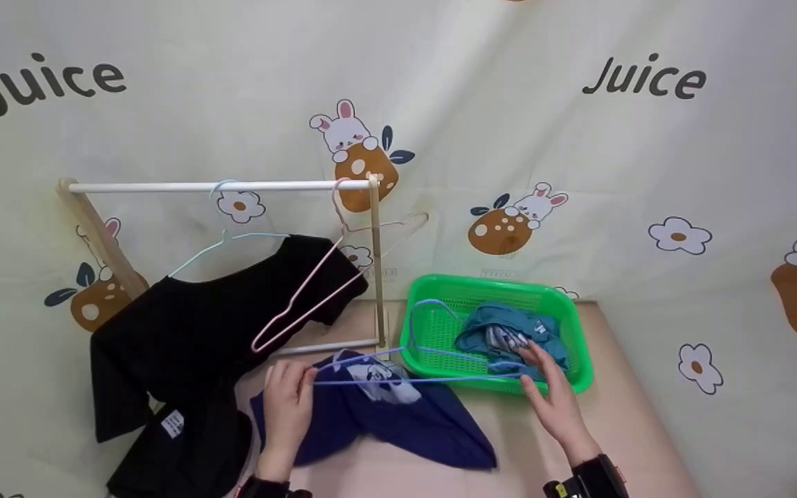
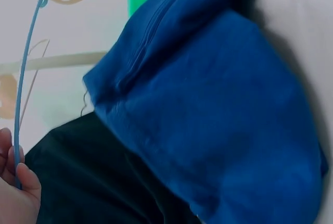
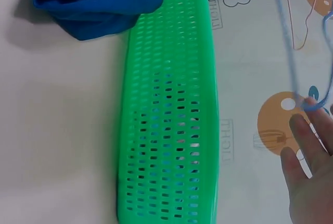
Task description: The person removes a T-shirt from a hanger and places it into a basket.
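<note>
My left hand [image 1: 288,404] pinches one end of a blue-purple clothes hanger [image 1: 412,380] between thumb and fingers. The left wrist view shows this grip, with the hanger [image 2: 25,67] rising from the hand [image 2: 21,193]. At the hanger's other end is my right hand [image 1: 556,401], fingers spread; in the right wrist view its fingertips [image 3: 311,102] are right at the hanger's rounded corner. Beneath the hanger lies a navy garment [image 1: 440,422] with a pale print, spread on the table. The hanger's hook overlaps the green basket [image 1: 582,360] in the head view.
A teal garment [image 1: 509,318] with a striped piece lies in the basket. To the left stands a rack with a white rail [image 1: 177,187] and wooden posts. A black shirt [image 1: 184,325] hangs there on a light-blue hanger [image 1: 198,257], beside a bare pink hanger [image 1: 307,287].
</note>
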`<state>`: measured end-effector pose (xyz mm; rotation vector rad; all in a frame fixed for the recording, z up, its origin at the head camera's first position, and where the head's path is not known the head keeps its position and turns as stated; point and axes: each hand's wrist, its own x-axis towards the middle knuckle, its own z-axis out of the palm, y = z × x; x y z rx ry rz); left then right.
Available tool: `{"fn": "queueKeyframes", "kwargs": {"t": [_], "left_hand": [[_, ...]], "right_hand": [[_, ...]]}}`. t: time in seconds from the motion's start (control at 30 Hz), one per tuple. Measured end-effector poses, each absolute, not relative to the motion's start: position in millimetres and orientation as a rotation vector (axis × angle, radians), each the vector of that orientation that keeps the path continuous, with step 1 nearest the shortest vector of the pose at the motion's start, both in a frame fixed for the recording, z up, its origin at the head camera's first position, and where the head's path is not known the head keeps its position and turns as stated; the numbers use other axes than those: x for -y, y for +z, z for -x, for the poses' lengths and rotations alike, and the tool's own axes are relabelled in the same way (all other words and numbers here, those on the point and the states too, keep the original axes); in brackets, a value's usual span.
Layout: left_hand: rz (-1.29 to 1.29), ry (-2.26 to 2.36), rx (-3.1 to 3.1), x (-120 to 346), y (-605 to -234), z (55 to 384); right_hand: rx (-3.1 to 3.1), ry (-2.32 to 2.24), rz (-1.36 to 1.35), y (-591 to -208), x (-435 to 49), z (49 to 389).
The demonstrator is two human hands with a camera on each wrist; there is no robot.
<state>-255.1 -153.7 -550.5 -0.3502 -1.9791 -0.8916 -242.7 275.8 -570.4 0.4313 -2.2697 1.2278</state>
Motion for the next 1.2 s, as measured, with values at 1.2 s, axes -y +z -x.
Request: {"fn": "queueKeyframes", "kwargs": {"t": [1.2], "left_hand": [[-0.391, -1.000, 1.496, 266, -509, 237]], "right_hand": [[2.421, 1.274, -0.379, -603, -263, 237]]}}
